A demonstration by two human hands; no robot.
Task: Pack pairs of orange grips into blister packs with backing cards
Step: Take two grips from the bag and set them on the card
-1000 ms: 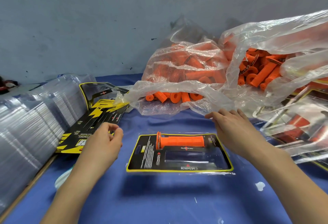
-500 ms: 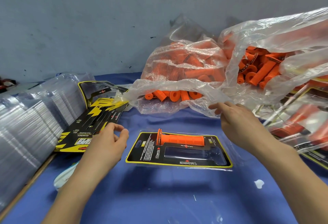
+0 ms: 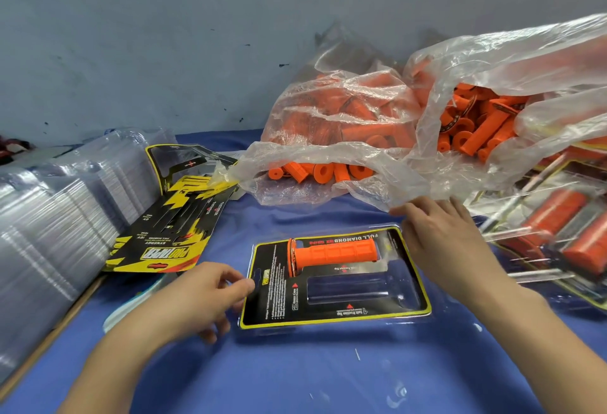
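A clear blister pack (image 3: 410, 312) with a black and yellow backing card lies flat on the blue cloth in front of me. One orange grip (image 3: 335, 254) fills its upper cavity; the lower cavity (image 3: 348, 290) holds nothing. My left hand (image 3: 197, 302) is loosely curled with thumb and forefinger at the pack's left edge, holding nothing. My right hand (image 3: 440, 239) hovers over the pack's upper right corner, fingers straight and reaching the lower edge of the clear bag of orange grips (image 3: 476, 124). A second bag of grips (image 3: 328, 137) lies to its left, mouth open towards me.
Stacks of clear blister shells (image 3: 49, 216) fill the left side. Loose backing cards (image 3: 170, 229) lean against them. Finished packs (image 3: 558, 233) are piled at the right. A grey wall closes off the back.
My left hand has slid right, up to the pack's left edge. My right hand has moved away from me to the bag's lower edge.
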